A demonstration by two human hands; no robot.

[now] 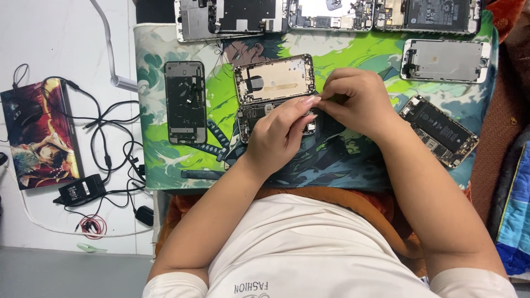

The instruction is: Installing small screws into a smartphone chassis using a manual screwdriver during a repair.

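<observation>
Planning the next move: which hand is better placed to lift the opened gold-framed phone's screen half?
Left, probably. The left hand lies over the opened gold-framed phone, its fingers near the hinge edge; the right hand is pinching something small beside it.

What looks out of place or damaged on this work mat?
Every phone here lies open. The one under the left hand and right hand is split, its gold back shell folded up. A phone body lies askew at the mat's right edge. Black cables tangle left.
</observation>
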